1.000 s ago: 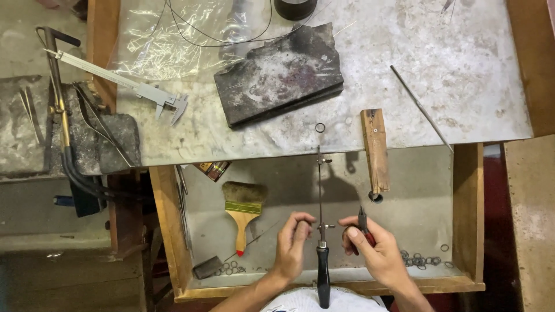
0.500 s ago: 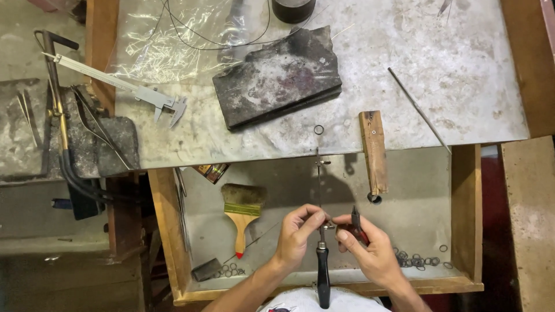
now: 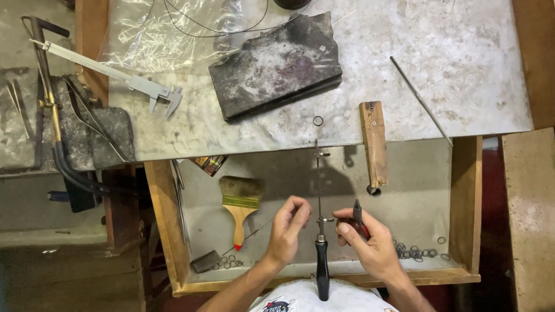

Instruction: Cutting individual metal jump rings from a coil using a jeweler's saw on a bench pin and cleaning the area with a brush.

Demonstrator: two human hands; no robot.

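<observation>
Pinching small red-handled pliers [image 3: 358, 222] in the right hand [image 3: 370, 245], with the left hand [image 3: 286, 231] curled with nothing visible in it, both flanking the saw [image 3: 319, 231] propped over the drawer [image 3: 167, 231], the person seems mid ring-handling, which calls for steady fingertip alignment.

Bright, sharp (soft shadows below)

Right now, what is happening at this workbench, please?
A person sits at an open wooden drawer under a metal-topped bench. The right hand holds small pliers; the left hand pinches something too small to make out. A jeweller's saw stands between the hands. Small metal rings lie in the drawer, near a paintbrush.
</observation>
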